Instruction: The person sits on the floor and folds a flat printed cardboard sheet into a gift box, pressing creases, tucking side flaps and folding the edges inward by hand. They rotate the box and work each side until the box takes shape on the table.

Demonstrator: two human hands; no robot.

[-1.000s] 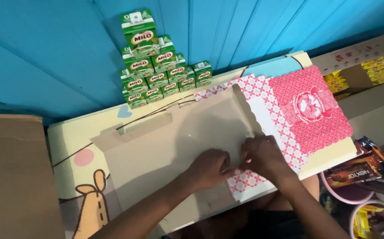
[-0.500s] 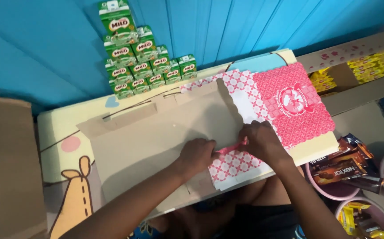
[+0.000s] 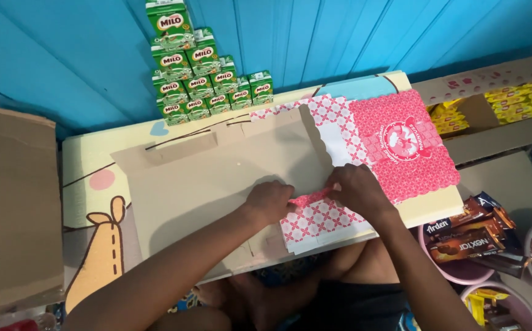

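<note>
A flat unfolded cardboard box blank (image 3: 217, 178), plain brown on its inner face and pink-and-white patterned on its outer face (image 3: 400, 144), lies on a small low table (image 3: 88, 184). My left hand (image 3: 269, 202) and my right hand (image 3: 354, 190) meet at the blank's near edge. Both pinch a narrow pink patterned flap (image 3: 312, 197) that is raised between them. A patterned side panel (image 3: 321, 224) lies just below the hands.
A pyramid of small green drink cartons (image 3: 201, 76) stands at the table's back against a blue wall. A brown cardboard box (image 3: 11, 202) sits at left. Pink tubs of wrapped snacks (image 3: 468, 236) are at right, and an open carton of yellow packets (image 3: 511, 104) farther back.
The view has shifted a little, so the table sits more to the right. My hands stay on the near edge and the pink flap between them is now folded up higher.
</note>
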